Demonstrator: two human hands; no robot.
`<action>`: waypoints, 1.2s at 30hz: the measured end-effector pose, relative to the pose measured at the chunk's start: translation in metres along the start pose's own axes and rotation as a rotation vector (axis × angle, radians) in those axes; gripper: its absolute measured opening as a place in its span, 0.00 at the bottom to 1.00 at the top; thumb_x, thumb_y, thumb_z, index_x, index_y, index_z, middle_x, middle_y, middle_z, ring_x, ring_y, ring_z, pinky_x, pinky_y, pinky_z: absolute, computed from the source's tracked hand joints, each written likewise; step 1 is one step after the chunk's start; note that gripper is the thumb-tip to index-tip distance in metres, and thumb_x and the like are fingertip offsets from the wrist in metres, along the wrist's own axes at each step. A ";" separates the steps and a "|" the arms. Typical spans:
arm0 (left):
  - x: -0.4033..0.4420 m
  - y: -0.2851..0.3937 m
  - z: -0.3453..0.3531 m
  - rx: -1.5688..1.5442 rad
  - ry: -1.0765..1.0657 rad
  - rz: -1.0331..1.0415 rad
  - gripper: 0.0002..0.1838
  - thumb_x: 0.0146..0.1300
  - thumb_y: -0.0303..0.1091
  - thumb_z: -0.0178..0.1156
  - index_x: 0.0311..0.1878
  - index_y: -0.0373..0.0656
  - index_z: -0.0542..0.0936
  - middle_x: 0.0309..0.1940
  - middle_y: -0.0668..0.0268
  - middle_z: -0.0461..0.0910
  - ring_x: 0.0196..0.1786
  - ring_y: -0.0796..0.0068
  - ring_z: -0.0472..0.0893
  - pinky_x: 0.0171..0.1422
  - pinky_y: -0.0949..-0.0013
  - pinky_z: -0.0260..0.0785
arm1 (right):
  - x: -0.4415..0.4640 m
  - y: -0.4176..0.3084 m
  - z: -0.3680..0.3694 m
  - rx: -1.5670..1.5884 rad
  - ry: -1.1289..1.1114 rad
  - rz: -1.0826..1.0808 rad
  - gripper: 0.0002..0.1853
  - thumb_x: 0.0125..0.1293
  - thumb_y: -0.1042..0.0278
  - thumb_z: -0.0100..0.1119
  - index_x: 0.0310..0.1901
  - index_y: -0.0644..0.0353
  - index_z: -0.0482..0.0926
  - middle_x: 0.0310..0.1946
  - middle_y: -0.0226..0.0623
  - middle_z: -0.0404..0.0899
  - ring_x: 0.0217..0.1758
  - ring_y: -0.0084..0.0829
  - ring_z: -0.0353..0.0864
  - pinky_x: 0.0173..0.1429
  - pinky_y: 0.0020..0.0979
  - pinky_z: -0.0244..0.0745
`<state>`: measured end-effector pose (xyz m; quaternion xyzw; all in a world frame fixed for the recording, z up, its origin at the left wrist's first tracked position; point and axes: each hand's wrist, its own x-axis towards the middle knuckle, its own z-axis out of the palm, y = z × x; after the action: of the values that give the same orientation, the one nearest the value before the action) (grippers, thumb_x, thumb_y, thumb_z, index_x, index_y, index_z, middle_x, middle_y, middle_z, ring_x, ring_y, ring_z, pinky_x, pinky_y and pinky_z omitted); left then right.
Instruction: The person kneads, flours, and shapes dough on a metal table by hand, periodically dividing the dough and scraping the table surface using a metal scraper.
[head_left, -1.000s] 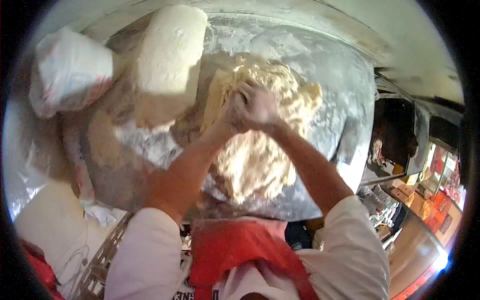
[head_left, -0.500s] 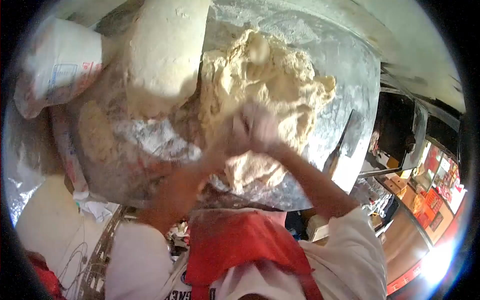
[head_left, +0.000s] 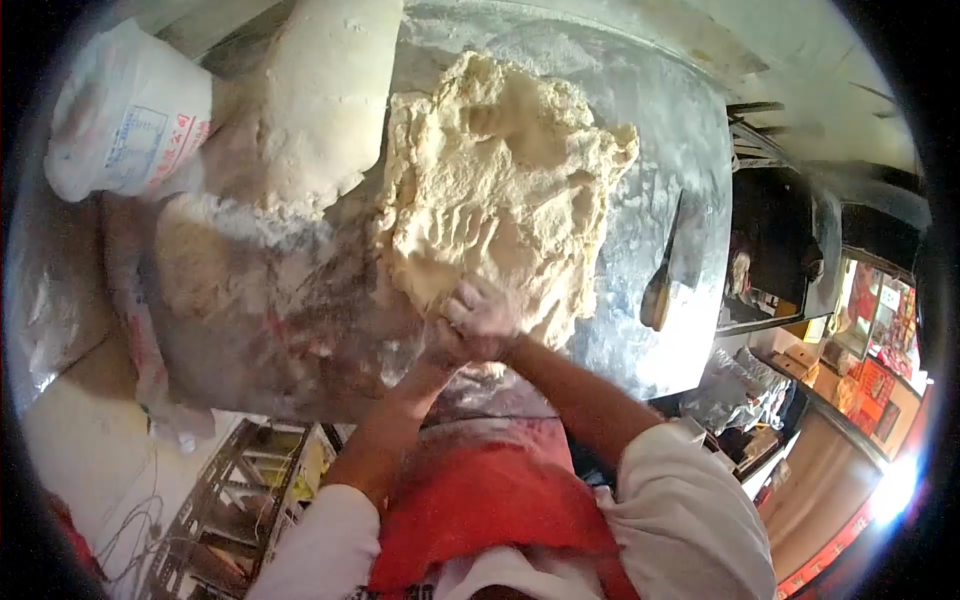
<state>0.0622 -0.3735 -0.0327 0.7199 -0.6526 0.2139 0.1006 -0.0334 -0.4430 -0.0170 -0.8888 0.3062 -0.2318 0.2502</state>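
A large pale slab of dough (head_left: 510, 180), uneven and dented, lies on the floury metal worktop (head_left: 670, 140). My right hand (head_left: 490, 315), fingers curled into a fist, presses at the near edge of the dough. Against it, on its left side, is my left hand (head_left: 450, 342), also closed and partly covered by the right. Neither fist shows anything held. Finger-like grooves mark the dough just beyond my hands. To the left of the slab rests a thick, smooth block of dough (head_left: 325, 100).
At the far left stands a white tub (head_left: 135, 120) with blue and red print. A knife-like tool with a dark blade (head_left: 672, 240) lies right of the dough. Loose flour (head_left: 225, 225) covers the left part of the worktop. Below left is a metal rack (head_left: 235, 490).
My joined fists have moved down toward me, from the middle of the dough to its near edge. The dough looks flatter and more spread. The view has shifted slightly.
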 end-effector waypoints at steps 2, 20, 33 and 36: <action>-0.025 0.008 0.008 -0.167 -0.129 -0.045 0.32 0.72 0.52 0.54 0.64 0.32 0.66 0.55 0.53 0.73 0.56 0.67 0.75 0.52 0.63 0.76 | 0.010 0.004 -0.002 -0.146 -0.313 -0.174 0.29 0.70 0.41 0.57 0.61 0.55 0.76 0.63 0.42 0.76 0.58 0.35 0.81 0.57 0.44 0.84; 0.333 0.046 0.122 -0.884 -0.870 0.090 0.18 0.64 0.49 0.55 0.43 0.45 0.83 0.43 0.58 0.85 0.48 0.59 0.85 0.54 0.57 0.78 | 0.189 0.211 -0.140 0.016 0.320 0.088 0.14 0.55 0.61 0.61 0.40 0.58 0.76 0.33 0.46 0.71 0.36 0.45 0.76 0.40 0.46 0.74; 0.221 0.060 0.054 -1.553 -0.722 -0.019 0.07 0.69 0.35 0.57 0.42 0.42 0.77 0.36 0.62 0.78 0.41 0.68 0.80 0.47 0.62 0.75 | 0.071 0.124 -0.140 0.124 0.172 0.051 0.17 0.56 0.58 0.56 0.45 0.56 0.78 0.37 0.42 0.76 0.38 0.39 0.81 0.42 0.42 0.81; 0.177 0.086 0.058 -0.937 -0.295 0.085 0.07 0.67 0.38 0.58 0.38 0.47 0.75 0.31 0.66 0.74 0.39 0.73 0.78 0.46 0.66 0.73 | 0.077 0.150 -0.142 0.150 0.100 -0.026 0.11 0.53 0.65 0.57 0.38 0.56 0.76 0.33 0.40 0.72 0.34 0.43 0.76 0.35 0.44 0.75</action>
<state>-0.0020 -0.5677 -0.0181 0.5926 -0.7146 -0.2031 0.3113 -0.1237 -0.6394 0.0237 -0.8588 0.2885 -0.3013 0.2973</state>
